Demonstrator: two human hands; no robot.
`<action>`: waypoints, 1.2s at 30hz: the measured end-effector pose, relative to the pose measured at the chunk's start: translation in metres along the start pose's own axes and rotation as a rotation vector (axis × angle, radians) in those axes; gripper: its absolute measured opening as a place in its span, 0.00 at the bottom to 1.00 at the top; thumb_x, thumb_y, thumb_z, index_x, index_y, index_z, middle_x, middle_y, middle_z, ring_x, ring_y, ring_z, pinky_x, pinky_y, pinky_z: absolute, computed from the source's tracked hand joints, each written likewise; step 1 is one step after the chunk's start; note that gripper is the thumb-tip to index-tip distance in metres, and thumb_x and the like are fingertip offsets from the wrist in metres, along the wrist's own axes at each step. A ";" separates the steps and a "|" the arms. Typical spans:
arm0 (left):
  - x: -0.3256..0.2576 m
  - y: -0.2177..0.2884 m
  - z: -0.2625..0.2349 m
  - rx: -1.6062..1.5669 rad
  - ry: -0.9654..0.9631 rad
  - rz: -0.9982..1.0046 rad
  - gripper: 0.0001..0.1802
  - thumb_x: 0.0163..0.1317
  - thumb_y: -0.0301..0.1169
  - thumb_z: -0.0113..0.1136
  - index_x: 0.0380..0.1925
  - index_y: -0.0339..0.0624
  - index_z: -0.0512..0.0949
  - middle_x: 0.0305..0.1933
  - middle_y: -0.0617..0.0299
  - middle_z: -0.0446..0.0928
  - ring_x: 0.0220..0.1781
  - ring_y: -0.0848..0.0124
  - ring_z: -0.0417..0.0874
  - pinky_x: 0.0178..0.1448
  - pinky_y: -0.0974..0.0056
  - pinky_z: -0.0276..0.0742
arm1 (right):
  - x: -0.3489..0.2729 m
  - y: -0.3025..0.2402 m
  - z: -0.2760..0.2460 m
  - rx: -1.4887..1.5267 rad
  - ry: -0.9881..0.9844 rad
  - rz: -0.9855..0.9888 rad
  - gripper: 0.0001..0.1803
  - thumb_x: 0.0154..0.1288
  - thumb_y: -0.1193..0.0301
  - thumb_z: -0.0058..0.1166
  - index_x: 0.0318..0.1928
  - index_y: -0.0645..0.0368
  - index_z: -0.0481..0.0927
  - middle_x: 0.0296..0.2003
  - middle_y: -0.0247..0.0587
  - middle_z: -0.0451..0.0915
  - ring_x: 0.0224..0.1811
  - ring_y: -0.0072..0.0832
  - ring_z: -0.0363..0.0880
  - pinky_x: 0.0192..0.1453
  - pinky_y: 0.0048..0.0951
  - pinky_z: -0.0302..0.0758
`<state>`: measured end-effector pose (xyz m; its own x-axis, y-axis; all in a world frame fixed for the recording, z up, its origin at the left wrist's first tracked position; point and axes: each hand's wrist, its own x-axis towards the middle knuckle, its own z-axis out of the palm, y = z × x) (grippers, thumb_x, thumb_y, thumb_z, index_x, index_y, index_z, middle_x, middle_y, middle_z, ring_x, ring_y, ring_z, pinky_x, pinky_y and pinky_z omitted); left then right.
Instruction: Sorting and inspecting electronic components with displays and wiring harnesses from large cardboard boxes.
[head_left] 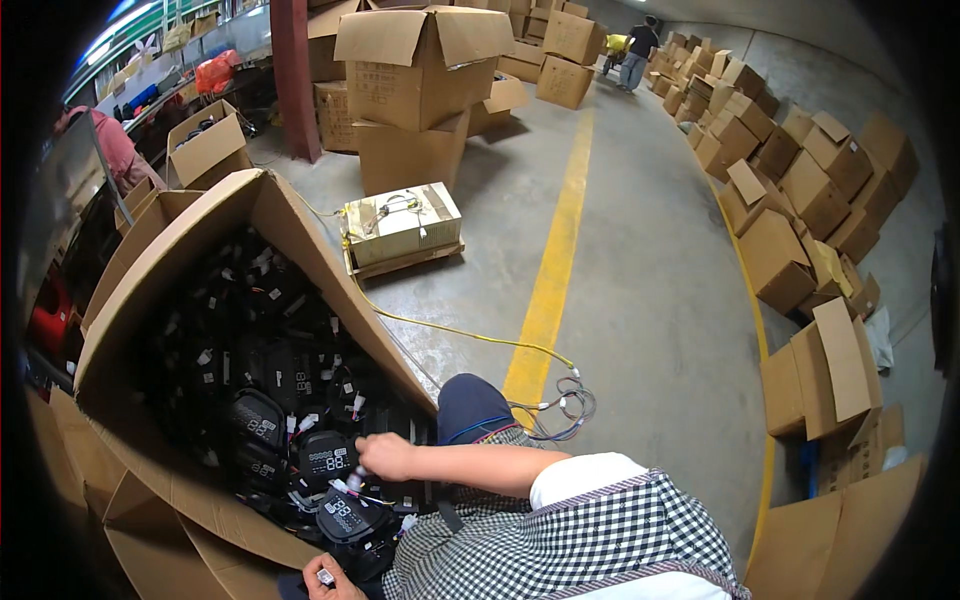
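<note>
A large open cardboard box [170, 225] in front of me is filled with black digital display units with wires and white plugs. My right hand [388, 457] reaches into it from the right, fingers closed beside one display unit [328, 458]. What it pinches is blurred, close to some pale wire ends. Nearer to me, another display unit [350, 513] lies tilted on the pile, with its leads around it. At the bottom edge my left hand [335, 583] pinches a small white plug [325, 576]; part of this hand is cut off by the frame.
A pale boxy unit [405, 225] with leads on top rests on a low wooden base beyond the box. From it a yellow cable [470, 333] runs to coiled wires [565, 405] by my knee. Stacked cartons [425, 75] and a red post [294, 80] stand behind. Far off walks a person [637, 55].
</note>
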<state>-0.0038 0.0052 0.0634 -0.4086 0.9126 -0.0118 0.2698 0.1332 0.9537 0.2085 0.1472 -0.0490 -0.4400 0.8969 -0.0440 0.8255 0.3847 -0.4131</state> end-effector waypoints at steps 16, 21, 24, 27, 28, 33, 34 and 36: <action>0.005 -0.008 0.030 0.280 -0.441 0.525 0.16 0.69 0.32 0.53 0.51 0.31 0.76 0.53 0.48 0.76 0.52 0.54 0.78 0.58 0.58 0.73 | -0.081 -0.084 0.001 0.704 0.243 -0.360 0.05 0.57 0.75 0.55 0.29 0.65 0.75 0.38 0.50 0.69 0.32 0.46 0.76 0.35 0.39 0.75; -0.007 -0.020 0.015 0.163 -0.464 0.260 0.14 0.67 0.30 0.56 0.47 0.30 0.77 0.43 0.50 0.81 0.43 0.61 0.81 0.51 0.62 0.76 | -0.079 -0.054 0.007 0.652 -0.008 -0.487 0.11 0.63 0.70 0.53 0.30 0.68 0.76 0.36 0.50 0.74 0.30 0.45 0.78 0.32 0.40 0.74; -0.013 -0.030 0.008 0.233 -0.333 0.119 0.07 0.64 0.25 0.59 0.38 0.31 0.76 0.35 0.53 0.80 0.35 0.66 0.78 0.43 0.64 0.76 | -0.086 -0.072 -0.032 1.202 -0.344 0.175 0.13 0.69 0.69 0.46 0.30 0.65 0.76 0.22 0.35 0.78 0.21 0.24 0.79 0.28 0.31 0.74; -0.009 -0.063 0.009 0.344 -0.365 0.487 0.14 0.55 0.36 0.67 0.37 0.39 0.79 0.32 0.54 0.77 0.33 0.56 0.77 0.36 0.59 0.69 | -0.091 -0.073 -0.045 0.867 -0.194 0.023 0.15 0.68 0.62 0.48 0.32 0.60 0.79 0.23 0.44 0.80 0.26 0.38 0.82 0.32 0.38 0.77; -0.006 -0.051 0.010 0.416 -0.385 0.477 0.13 0.52 0.34 0.67 0.36 0.40 0.80 0.36 0.53 0.79 0.35 0.51 0.79 0.38 0.55 0.70 | -0.092 -0.085 -0.053 0.672 -0.093 -0.003 0.16 0.68 0.60 0.49 0.32 0.58 0.80 0.25 0.47 0.81 0.28 0.44 0.82 0.33 0.41 0.77; 0.006 -0.038 0.017 0.498 -0.522 0.471 0.14 0.53 0.38 0.66 0.41 0.49 0.83 0.32 0.60 0.79 0.35 0.59 0.79 0.39 0.59 0.71 | -0.094 -0.068 -0.050 0.839 -0.373 0.123 0.14 0.65 0.62 0.52 0.32 0.60 0.83 0.24 0.43 0.80 0.28 0.35 0.79 0.35 0.38 0.75; 0.005 -0.036 0.014 0.527 -0.562 0.459 0.15 0.53 0.38 0.66 0.41 0.50 0.83 0.31 0.61 0.78 0.34 0.60 0.79 0.39 0.59 0.70 | -0.094 -0.065 -0.048 1.021 -0.460 0.136 0.13 0.65 0.64 0.54 0.31 0.62 0.82 0.21 0.38 0.78 0.23 0.28 0.76 0.31 0.33 0.73; 0.007 -0.034 0.013 0.517 -0.607 0.444 0.15 0.53 0.40 0.65 0.41 0.51 0.83 0.29 0.64 0.77 0.34 0.63 0.79 0.39 0.59 0.69 | -0.089 -0.058 -0.041 1.240 -0.657 0.337 0.12 0.64 0.67 0.56 0.27 0.63 0.81 0.18 0.27 0.72 0.21 0.15 0.66 0.25 0.24 0.64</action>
<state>-0.0046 0.0116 0.0268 0.3156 0.9485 0.0291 0.7094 -0.2562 0.6567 0.2136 0.0541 0.0160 -0.6516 0.5134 -0.5584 0.2380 -0.5607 -0.7931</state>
